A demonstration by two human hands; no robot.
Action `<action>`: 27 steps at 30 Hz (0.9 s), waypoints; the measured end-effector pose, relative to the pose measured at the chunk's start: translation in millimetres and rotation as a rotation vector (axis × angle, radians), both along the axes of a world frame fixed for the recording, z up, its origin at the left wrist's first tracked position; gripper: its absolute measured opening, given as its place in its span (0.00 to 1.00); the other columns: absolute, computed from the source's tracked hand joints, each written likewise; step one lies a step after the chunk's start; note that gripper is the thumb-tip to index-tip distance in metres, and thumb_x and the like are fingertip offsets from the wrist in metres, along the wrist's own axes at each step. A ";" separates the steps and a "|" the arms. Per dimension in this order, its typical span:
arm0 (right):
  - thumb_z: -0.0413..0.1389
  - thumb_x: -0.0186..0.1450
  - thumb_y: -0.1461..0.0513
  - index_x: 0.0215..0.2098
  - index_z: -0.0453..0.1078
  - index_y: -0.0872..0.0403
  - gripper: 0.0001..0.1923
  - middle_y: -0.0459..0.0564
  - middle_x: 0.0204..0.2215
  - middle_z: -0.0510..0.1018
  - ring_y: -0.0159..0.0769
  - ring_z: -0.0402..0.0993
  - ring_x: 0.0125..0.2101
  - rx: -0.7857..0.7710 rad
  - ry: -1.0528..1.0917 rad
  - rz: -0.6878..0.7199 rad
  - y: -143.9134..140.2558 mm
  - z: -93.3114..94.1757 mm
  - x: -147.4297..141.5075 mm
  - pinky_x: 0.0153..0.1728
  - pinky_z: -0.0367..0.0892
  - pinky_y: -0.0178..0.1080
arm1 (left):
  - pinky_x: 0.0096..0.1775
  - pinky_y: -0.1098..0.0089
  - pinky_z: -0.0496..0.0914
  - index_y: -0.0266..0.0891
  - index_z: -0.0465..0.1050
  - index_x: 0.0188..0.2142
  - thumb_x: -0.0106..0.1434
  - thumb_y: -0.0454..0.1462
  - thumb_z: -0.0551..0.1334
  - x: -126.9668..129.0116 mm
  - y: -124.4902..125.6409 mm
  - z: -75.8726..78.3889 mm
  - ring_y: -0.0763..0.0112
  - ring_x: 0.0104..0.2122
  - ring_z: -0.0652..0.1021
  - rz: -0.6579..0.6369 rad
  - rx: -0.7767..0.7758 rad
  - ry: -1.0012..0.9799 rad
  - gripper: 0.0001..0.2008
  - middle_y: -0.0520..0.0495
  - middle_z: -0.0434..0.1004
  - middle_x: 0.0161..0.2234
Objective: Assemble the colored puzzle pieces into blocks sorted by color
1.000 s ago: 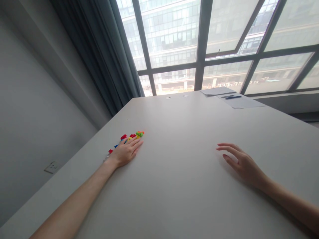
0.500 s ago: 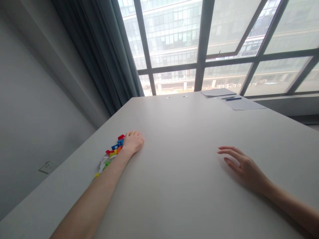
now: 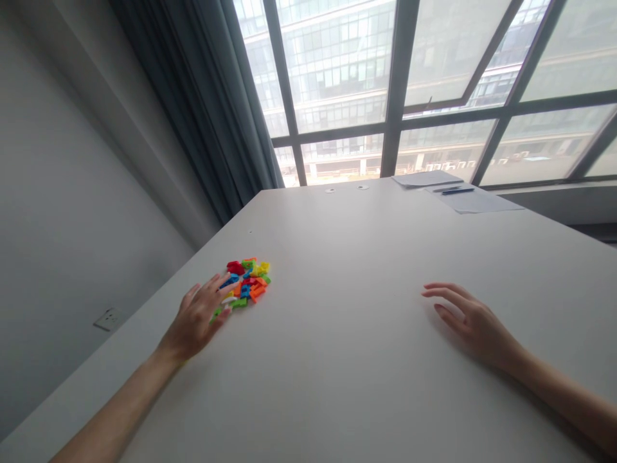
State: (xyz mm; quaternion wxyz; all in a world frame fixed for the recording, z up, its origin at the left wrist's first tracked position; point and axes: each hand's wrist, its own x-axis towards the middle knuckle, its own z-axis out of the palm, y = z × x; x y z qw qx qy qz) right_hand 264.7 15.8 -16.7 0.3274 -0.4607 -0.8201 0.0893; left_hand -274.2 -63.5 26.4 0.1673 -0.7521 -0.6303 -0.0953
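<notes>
A loose pile of small plastic pieces (image 3: pixel 245 289) in red, blue, green, yellow, orange and white lies on the left part of the white table (image 3: pixel 337 360). They look like toy building pieces; their exact kind is too small to tell. My left hand (image 3: pixel 200 315) is spread over the near left side of the pile, fingers apart, covering some pieces; whether the fingertips touch them I cannot tell. On the right side, my right hand (image 3: pixel 467 321) rests on the tabletop with fingers loosely stretched out and nothing in it, well apart from the pieces.
Sheets of paper (image 3: pixel 486 202) and a dark blue pen (image 3: pixel 457 191) lie at the far right of the table. Two round white covers (image 3: pixel 330 190) sit near the back edge. A dark curtain (image 3: pixel 207 109), a wall with a socket (image 3: pixel 107 319) and large windows surround the table.
My left hand has drawn back toward me and left from the far end of the pile, its fingers now spread. More pieces show on the pile's right side. My right hand has stayed in place.
</notes>
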 end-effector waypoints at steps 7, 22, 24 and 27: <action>0.49 0.65 0.59 0.44 0.71 0.46 0.12 0.52 0.48 0.76 0.43 0.75 0.48 0.012 0.013 0.010 1.1 -0.3 0.1 0.48 0.71 0.47 | 0.60 0.59 0.60 0.44 0.62 0.58 0.69 0.45 0.43 -13.3 4.8 0.0 0.61 0.62 0.64 0.059 0.030 -0.157 0.22 0.43 0.65 0.61; 0.48 0.65 0.60 0.44 0.71 0.47 0.12 0.52 0.46 0.77 0.42 0.75 0.47 0.022 0.014 0.024 1.3 0.9 -0.9 0.48 0.71 0.46 | 0.52 0.61 0.67 0.36 0.69 0.49 0.68 0.43 0.41 -2.3 70.6 15.6 0.60 0.50 0.74 0.167 0.308 -0.281 0.23 0.40 0.75 0.48; 0.48 0.65 0.60 0.44 0.70 0.47 0.12 0.52 0.46 0.77 0.42 0.75 0.47 0.029 0.012 0.029 1.2 0.4 -0.6 0.48 0.71 0.46 | 0.53 0.61 0.66 0.36 0.68 0.50 0.69 0.43 0.41 5.4 57.0 20.4 0.60 0.51 0.74 0.106 0.278 -0.223 0.23 0.40 0.74 0.49; 0.48 0.65 0.61 0.44 0.70 0.47 0.12 0.52 0.46 0.76 0.42 0.74 0.48 0.033 0.007 0.050 1.5 -0.8 0.0 0.49 0.70 0.47 | 0.54 0.59 0.64 0.41 0.68 0.52 0.68 0.43 0.46 15.0 28.7 19.8 0.59 0.53 0.73 -0.068 0.096 -0.026 0.20 0.42 0.74 0.52</action>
